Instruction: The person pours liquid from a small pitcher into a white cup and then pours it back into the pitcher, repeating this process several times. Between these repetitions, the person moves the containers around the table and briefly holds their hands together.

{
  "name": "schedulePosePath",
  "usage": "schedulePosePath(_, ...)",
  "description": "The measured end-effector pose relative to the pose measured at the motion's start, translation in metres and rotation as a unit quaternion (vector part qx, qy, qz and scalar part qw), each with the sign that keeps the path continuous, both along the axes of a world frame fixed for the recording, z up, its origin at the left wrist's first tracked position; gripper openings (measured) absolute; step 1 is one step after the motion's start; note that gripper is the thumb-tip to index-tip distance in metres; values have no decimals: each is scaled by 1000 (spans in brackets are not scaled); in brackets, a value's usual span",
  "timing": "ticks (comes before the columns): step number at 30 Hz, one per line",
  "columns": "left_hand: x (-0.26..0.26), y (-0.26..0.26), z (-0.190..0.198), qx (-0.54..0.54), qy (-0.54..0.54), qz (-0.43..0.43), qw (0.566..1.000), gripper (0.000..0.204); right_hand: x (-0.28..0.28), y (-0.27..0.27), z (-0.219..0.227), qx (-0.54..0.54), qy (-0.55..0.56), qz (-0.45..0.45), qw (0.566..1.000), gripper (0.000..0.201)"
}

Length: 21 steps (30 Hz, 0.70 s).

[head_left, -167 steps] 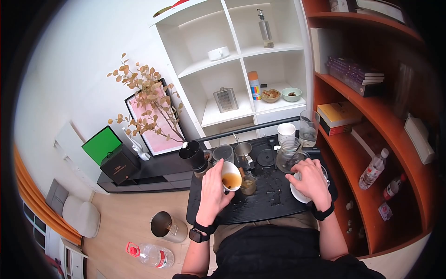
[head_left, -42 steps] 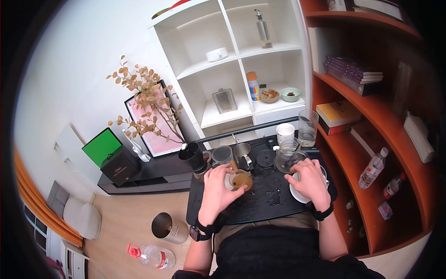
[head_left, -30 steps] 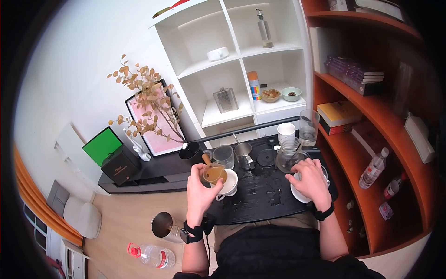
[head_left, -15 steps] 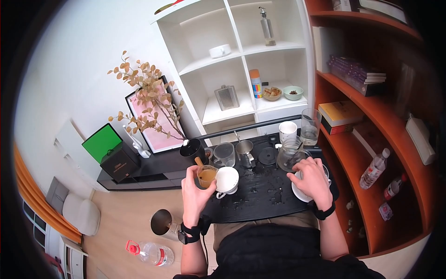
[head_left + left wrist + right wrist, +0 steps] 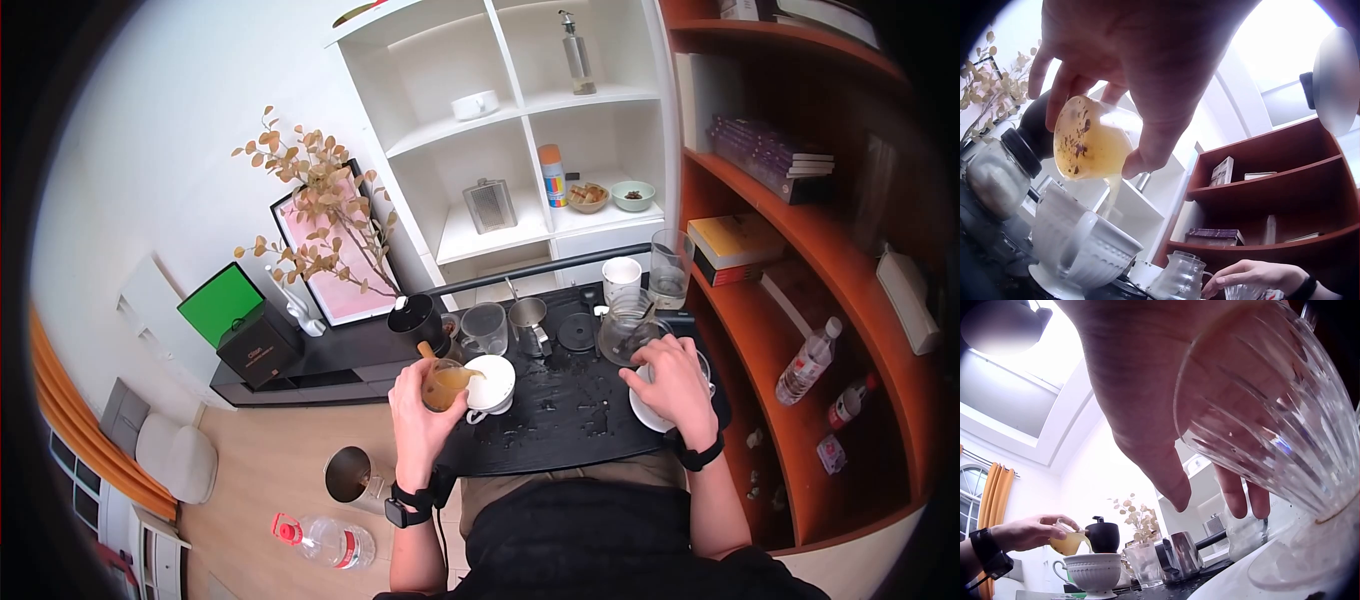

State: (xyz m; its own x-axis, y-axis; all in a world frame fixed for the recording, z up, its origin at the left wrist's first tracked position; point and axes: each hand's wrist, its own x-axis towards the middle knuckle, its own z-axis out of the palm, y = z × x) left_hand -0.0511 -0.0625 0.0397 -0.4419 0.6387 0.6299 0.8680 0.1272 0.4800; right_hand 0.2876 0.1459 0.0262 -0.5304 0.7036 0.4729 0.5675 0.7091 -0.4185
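My left hand (image 5: 418, 425) grips a small wooden-handled glass cup (image 5: 442, 390) between thumb and fingers. It is tilted, and a stream of cloudy yellow-brown liquid runs over its lip into a white footed cup (image 5: 491, 388) on the black table. Dark bits cling to the glass in the left wrist view. My right hand (image 5: 675, 388) hovers over a white saucer (image 5: 648, 413), fingers relaxed. Under its palm, a ribbed stemmed glass (image 5: 1285, 437) leans across the right wrist view. Beside the fingertips stands a clear glass carafe (image 5: 625, 335).
Along the table's back stand a black grinder (image 5: 413, 322), a glass mug (image 5: 485, 328), a steel pitcher (image 5: 528, 325), a white paper-style cup (image 5: 621, 275) and a tall glass (image 5: 669, 280). Water drops wet the tabletop (image 5: 555, 440). A metal bin (image 5: 352, 478) and large bottle (image 5: 335, 545) are on the floor.
The left hand earlier tipped the white cup over the glass cup, then set it down and took the glass cup. Now liquid pours from the glass cup. The right hand has stayed put.
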Motion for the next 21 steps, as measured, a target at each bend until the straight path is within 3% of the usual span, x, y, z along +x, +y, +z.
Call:
schedulePosePath(16, 3, 1, -2, -14, 36, -8, 999, 62, 0, 0, 1, -3, -3, -1, 1000, 34)
schedulePosePath(21, 6, 2, -2, 1, -46, -32, 998, 64, 0, 0, 1, -1, -6, -4, 1000, 34)
